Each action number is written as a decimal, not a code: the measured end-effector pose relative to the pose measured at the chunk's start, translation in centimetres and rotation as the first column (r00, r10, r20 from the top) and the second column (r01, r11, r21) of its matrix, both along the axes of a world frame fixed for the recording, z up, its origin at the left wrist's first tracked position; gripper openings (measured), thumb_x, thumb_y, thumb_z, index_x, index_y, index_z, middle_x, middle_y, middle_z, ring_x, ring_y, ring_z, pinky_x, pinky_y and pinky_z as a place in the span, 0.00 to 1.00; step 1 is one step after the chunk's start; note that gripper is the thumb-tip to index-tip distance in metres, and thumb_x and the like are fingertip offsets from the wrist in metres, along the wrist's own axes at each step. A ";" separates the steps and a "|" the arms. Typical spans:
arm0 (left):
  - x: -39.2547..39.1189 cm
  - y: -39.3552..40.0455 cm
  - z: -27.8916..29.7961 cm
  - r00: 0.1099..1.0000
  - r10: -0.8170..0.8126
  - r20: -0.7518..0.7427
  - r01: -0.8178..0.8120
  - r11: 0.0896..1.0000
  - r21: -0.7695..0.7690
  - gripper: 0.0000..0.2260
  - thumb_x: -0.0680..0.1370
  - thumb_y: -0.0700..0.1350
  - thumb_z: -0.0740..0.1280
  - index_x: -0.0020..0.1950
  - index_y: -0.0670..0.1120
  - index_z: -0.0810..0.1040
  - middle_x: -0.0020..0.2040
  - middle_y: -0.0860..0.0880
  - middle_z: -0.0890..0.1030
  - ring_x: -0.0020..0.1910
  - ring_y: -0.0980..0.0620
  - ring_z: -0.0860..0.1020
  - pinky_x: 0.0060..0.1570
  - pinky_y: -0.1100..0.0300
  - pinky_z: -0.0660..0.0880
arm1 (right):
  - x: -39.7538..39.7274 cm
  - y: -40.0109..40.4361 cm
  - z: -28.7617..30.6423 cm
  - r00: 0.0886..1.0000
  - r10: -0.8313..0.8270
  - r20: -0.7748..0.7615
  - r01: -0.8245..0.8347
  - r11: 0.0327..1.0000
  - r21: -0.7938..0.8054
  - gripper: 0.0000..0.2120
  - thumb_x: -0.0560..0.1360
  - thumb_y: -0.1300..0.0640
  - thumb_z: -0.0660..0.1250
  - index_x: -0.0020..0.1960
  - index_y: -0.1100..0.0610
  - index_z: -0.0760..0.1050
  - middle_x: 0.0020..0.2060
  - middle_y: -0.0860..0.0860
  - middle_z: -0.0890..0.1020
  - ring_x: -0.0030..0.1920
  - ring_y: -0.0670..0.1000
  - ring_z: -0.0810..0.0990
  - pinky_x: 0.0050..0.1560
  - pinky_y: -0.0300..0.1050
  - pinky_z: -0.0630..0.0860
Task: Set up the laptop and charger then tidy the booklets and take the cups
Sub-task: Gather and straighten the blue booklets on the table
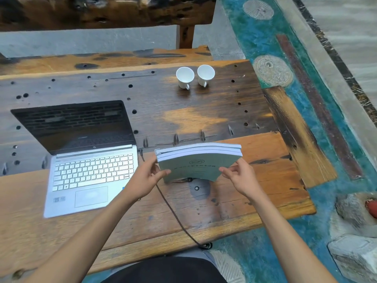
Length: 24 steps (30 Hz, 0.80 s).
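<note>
- Head view: both hands held a small stack of pale green booklets [199, 160] lifted above the near right part of the wooden table [255, 193], its near edge tipped down toward the person
- The left hand [148, 178] gripped the stack's left side, thumb over the top cover and fingers curled beneath
- The right hand [237, 176] pinched the near right corner of the stack between thumb and fingertips
- The open silver laptop [89, 160] sat toward the table's near left, its dark screen tilted back and its keyboard facing the person
- A black charger cable [173, 211] ran from the laptop's right side, passed under the left hand and dropped over the table's near edge
- Two white cups [194, 77] stood side by side toward the far right edge, close but apart, handles turned toward the person
- Beyond the table's far edge stood a dark wooden bench [102, 11]
</note>
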State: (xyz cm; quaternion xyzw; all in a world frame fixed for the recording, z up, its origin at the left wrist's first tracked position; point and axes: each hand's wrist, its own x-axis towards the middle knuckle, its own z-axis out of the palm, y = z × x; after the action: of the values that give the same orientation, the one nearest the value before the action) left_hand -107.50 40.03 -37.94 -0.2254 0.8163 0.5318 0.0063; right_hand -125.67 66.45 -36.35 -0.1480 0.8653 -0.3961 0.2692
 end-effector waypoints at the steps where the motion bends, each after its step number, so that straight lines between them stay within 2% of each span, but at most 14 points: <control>1: 0.1 -0.2 -0.3 0.999 0.053 -0.011 -0.053 0.998 0.034 0.09 0.75 0.54 0.74 0.48 0.65 0.76 0.40 0.61 0.79 0.39 0.61 0.77 0.40 0.72 0.72 | -0.1 0.2 0.0 1.000 -0.005 0.005 0.005 1.000 -0.008 0.14 0.76 0.61 0.74 0.58 0.49 0.76 0.54 0.50 0.84 0.48 0.54 0.84 0.52 0.55 0.84; 3: 0.4 -0.3 -0.7 0.994 0.106 -0.025 -0.103 0.990 0.092 0.09 0.73 0.50 0.77 0.47 0.62 0.80 0.42 0.60 0.82 0.43 0.58 0.80 0.49 0.66 0.75 | -0.3 0.5 -0.1 1.000 -0.002 -0.025 0.002 1.000 -0.004 0.14 0.75 0.59 0.76 0.54 0.45 0.77 0.48 0.42 0.85 0.45 0.47 0.84 0.49 0.45 0.81; 6: 0.4 0.0 -0.5 0.992 0.107 -0.062 -0.094 0.980 0.176 0.12 0.75 0.45 0.76 0.52 0.62 0.83 0.54 0.58 0.86 0.54 0.55 0.82 0.62 0.53 0.76 | -0.9 0.7 -0.1 0.998 0.017 -0.057 -0.017 1.000 -0.013 0.17 0.73 0.57 0.78 0.50 0.38 0.76 0.42 0.34 0.84 0.43 0.36 0.81 0.44 0.27 0.73; 9: 0.2 0.2 -0.4 0.989 0.116 -0.090 -0.098 0.978 0.182 0.15 0.77 0.43 0.74 0.55 0.63 0.82 0.57 0.59 0.85 0.57 0.57 0.82 0.62 0.58 0.76 | -1.4 0.7 -0.3 0.997 0.071 -0.007 -0.071 0.996 -0.048 0.19 0.74 0.60 0.76 0.53 0.37 0.77 0.47 0.25 0.82 0.51 0.29 0.79 0.49 0.21 0.71; 10: 0.1 0.1 -0.3 0.988 0.117 -0.100 -0.096 0.977 0.192 0.16 0.77 0.41 0.74 0.55 0.63 0.82 0.58 0.60 0.85 0.59 0.58 0.82 0.61 0.61 0.77 | -1.6 0.7 -0.5 0.996 0.082 0.035 -0.079 0.994 -0.078 0.19 0.75 0.62 0.75 0.56 0.40 0.77 0.50 0.26 0.83 0.55 0.30 0.80 0.52 0.22 0.72; 12: -0.1 0.0 0.2 0.987 0.112 -0.112 -0.082 0.966 0.244 0.19 0.77 0.38 0.73 0.57 0.63 0.83 0.59 0.59 0.85 0.61 0.57 0.82 0.61 0.64 0.77 | -2.2 0.9 -0.8 0.989 0.092 0.116 -0.075 0.987 -0.144 0.18 0.76 0.65 0.73 0.61 0.48 0.78 0.56 0.36 0.85 0.60 0.39 0.82 0.60 0.32 0.76; 14: -0.6 -0.4 0.5 0.987 0.112 -0.111 -0.072 0.947 0.312 0.19 0.77 0.37 0.73 0.59 0.59 0.83 0.60 0.56 0.85 0.62 0.55 0.82 0.60 0.64 0.77 | -3.2 0.8 -0.6 0.985 0.115 0.130 -0.092 0.982 -0.166 0.18 0.76 0.64 0.73 0.64 0.55 0.77 0.59 0.45 0.85 0.60 0.45 0.83 0.62 0.39 0.78; 16: -1.5 -1.0 0.6 0.987 0.132 -0.094 -0.090 0.928 0.361 0.16 0.77 0.37 0.73 0.62 0.53 0.82 0.60 0.53 0.85 0.60 0.53 0.83 0.58 0.63 0.78 | -4.6 0.4 -0.2 0.984 0.118 0.136 -0.091 0.978 -0.188 0.16 0.77 0.63 0.73 0.64 0.59 0.77 0.58 0.49 0.86 0.58 0.47 0.84 0.60 0.39 0.79; 19: -3.5 -1.5 0.3 0.976 0.215 -0.013 -0.195 0.904 0.381 0.16 0.76 0.41 0.74 0.63 0.51 0.80 0.55 0.51 0.87 0.54 0.53 0.85 0.55 0.59 0.81 | -6.3 -0.6 0.2 0.978 0.061 0.199 -0.019 0.978 -0.208 0.13 0.77 0.59 0.73 0.60 0.58 0.79 0.53 0.51 0.87 0.53 0.47 0.85 0.51 0.39 0.82; 22: -5.6 -1.4 -1.4 0.941 0.297 0.163 -0.339 0.856 0.390 0.16 0.76 0.43 0.75 0.63 0.47 0.78 0.50 0.46 0.87 0.53 0.50 0.85 0.57 0.49 0.81 | -7.7 -2.1 -0.8 0.963 0.019 0.270 0.015 0.992 -0.123 0.12 0.78 0.57 0.72 0.60 0.60 0.79 0.50 0.55 0.86 0.45 0.43 0.86 0.42 0.35 0.81; 24: -6.8 -1.4 -3.1 0.906 0.309 0.288 -0.407 0.820 0.402 0.16 0.77 0.43 0.75 0.63 0.44 0.76 0.52 0.42 0.86 0.55 0.44 0.84 0.60 0.43 0.79 | -8.6 -3.0 -2.5 0.952 -0.019 0.305 0.041 0.997 -0.066 0.12 0.79 0.59 0.71 0.60 0.65 0.79 0.51 0.59 0.87 0.43 0.45 0.86 0.41 0.35 0.81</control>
State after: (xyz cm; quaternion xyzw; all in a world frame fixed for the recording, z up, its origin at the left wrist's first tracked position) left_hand -114.34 38.59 -40.99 -0.4225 0.6068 0.6719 0.0439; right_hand -134.22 63.41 -38.86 -0.0815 0.8009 -0.4491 0.3876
